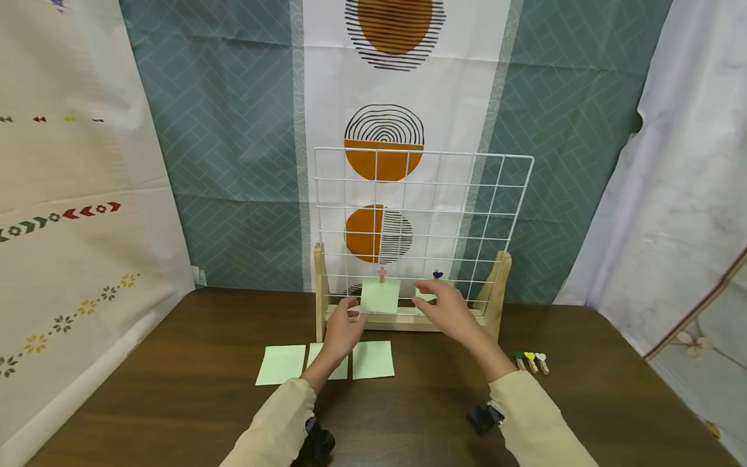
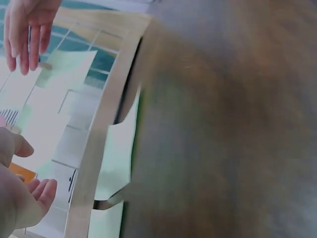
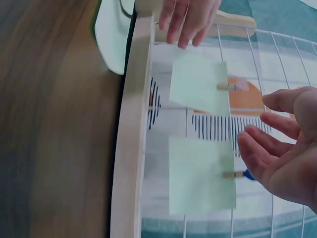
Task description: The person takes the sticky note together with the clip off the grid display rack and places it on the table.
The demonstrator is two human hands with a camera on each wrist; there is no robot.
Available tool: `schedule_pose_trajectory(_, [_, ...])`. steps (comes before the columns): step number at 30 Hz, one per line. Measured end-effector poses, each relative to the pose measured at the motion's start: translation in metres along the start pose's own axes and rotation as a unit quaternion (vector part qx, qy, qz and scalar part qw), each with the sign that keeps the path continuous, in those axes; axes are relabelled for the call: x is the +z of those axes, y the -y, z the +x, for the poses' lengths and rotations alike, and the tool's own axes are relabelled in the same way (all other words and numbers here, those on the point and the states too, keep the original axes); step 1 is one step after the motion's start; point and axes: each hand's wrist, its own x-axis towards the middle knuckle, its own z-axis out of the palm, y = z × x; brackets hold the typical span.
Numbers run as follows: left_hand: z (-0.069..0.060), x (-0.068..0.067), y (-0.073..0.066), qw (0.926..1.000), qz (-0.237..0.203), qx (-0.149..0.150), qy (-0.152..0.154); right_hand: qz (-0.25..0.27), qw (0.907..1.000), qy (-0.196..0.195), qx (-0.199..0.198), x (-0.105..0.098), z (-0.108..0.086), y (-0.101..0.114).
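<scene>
Two pale green paper squares hang low on a white wire grid (image 1: 420,210). A pink clothespin (image 1: 382,274) pins the left paper (image 1: 380,296). A dark blue heart clothespin (image 3: 242,174) pins the right paper (image 3: 202,176). My left hand (image 1: 343,329) is beside the left paper's lower corner, fingers loosely bent with nothing between them. My right hand (image 1: 448,310) is in front of the right paper, partly hiding it in the head view; its thumb and fingers are apart and hold nothing. In the right wrist view that hand is close to the blue clothespin.
Three green paper squares, such as the right one (image 1: 373,360), lie on the brown table (image 1: 192,363) before the wooden stand (image 1: 496,292). Several small clothespins (image 1: 531,362), green, yellow and white, lie to the right. A patterned cloth hangs behind.
</scene>
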Motion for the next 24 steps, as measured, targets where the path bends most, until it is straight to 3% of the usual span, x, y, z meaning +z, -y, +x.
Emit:
schedule_pose_trajectory(2, [0.004, 0.000, -0.002, 0.9996, -0.018, -0.016, -0.015, 0.007, 0.9999, 0.004, 0.012, 0.003, 0.005, 0.004])
schedule_pose_trajectory(6, [0.012, -0.001, -0.005, 0.9988, -0.030, -0.021, -0.033, 0.018, 0.9995, 0.011, 0.023, 0.008, 0.016, 0.013])
schedule_pose_trajectory(15, [0.027, 0.007, -0.013, 0.9976, -0.038, -0.038, -0.045, 0.058, 0.9973, 0.031, 0.032, 0.015, 0.039, 0.024])
schedule_pose_trajectory(24, [0.035, 0.011, -0.016, 0.9959, -0.045, -0.059, -0.050, 0.040, 0.9966, 0.044, 0.057, 0.025, 0.057, 0.028])
